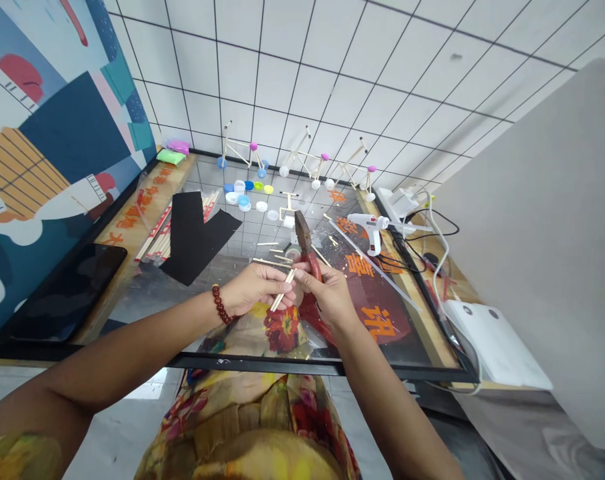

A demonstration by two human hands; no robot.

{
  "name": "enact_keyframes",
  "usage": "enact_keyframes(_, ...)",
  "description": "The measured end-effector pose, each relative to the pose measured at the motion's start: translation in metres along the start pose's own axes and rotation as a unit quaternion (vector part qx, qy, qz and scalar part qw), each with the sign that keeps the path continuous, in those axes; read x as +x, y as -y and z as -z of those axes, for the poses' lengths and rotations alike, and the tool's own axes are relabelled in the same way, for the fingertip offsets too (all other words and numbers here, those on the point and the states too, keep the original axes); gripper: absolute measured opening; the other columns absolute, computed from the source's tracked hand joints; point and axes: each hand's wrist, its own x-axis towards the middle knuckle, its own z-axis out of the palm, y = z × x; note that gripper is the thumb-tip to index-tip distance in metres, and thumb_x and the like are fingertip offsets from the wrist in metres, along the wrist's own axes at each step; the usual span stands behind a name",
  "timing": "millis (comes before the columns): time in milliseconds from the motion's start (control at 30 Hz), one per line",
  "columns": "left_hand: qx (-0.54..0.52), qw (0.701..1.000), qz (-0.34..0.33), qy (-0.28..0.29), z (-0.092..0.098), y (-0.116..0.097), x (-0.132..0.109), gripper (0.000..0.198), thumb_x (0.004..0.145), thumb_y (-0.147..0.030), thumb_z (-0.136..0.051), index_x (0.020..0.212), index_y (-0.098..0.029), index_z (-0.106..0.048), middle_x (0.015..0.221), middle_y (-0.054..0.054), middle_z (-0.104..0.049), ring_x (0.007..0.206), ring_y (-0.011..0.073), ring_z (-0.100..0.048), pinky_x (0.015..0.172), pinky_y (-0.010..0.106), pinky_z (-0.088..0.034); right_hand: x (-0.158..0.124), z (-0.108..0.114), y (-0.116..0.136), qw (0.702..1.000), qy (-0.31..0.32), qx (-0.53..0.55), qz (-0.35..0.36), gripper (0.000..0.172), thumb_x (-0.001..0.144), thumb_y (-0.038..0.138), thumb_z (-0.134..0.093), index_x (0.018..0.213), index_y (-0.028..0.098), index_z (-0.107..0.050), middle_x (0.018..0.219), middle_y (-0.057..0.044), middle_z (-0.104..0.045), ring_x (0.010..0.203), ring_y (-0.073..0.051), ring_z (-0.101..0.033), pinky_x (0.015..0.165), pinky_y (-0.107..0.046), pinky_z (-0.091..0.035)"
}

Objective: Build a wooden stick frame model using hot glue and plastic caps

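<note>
Short pale wooden sticks [281, 293] lie bunched together in the fingers of my left hand [255, 290], whose wrist wears a beaded bracelet. My right hand [330, 297] grips red-handled pliers [308, 247], jaws pointing away from me. Its thumb and fingertip also touch the upper end of the sticks. Just beyond my hands, cut stick pieces [282, 259] are scattered over the glossy tabletop [147, 300]. Past them stands a small stick frame [288, 205] with a white cap at its base.
Three bicycle-like stick models [302, 160] stand along the wall. Bottle caps [243, 201] sit before them. Black paper [195, 237] covers packaged sticks [157, 243] at left, near a black tablet [72, 290]. A glue gun [370, 230], cables and a white box [497, 340] are at right.
</note>
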Motion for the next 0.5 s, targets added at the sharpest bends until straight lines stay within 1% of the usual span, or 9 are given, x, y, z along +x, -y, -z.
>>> enact_keyframes(167,0.003,1.0,0.004,-0.001,0.0014,0.0018,0.0004,0.044,0.052,-0.041,-0.088,0.078,-0.009,-0.071,0.074,0.011,-0.071,0.064,0.018,-0.069,0.063,0.031,-0.056,0.0006,-0.0021,0.0003,1.0,0.002,-0.007,0.013,0.012,0.068,0.034,-0.08,0.072,0.023,-0.074,0.094,-0.004,-0.07,0.093,-0.022,-0.062,0.085,-0.037,-0.048)
enact_keyframes(333,-0.001,1.0,0.006,0.008,0.0007,0.0013,-0.0006,0.042,0.056,-0.04,-0.087,0.078,-0.008,-0.071,0.075,0.011,-0.071,0.064,0.0177,-0.069,0.064,0.031,-0.056,-0.0002,-0.001,0.0033,0.999,0.009,-0.026,0.034,0.012,0.068,0.033,-0.08,0.075,0.024,-0.075,0.102,-0.005,-0.07,0.097,-0.023,-0.062,0.09,-0.04,-0.047)
enact_keyframes(500,-0.004,1.0,0.007,0.016,-0.0013,-0.0012,-0.0023,0.041,0.056,-0.04,-0.087,0.078,-0.009,-0.071,0.071,0.009,-0.071,0.062,0.0167,-0.068,0.062,0.03,-0.056,-0.0019,-0.0009,0.0065,0.997,0.033,-0.045,0.06,0.013,0.069,0.032,-0.08,0.08,0.025,-0.077,0.103,-0.004,-0.07,0.1,-0.023,-0.063,0.096,-0.042,-0.045)
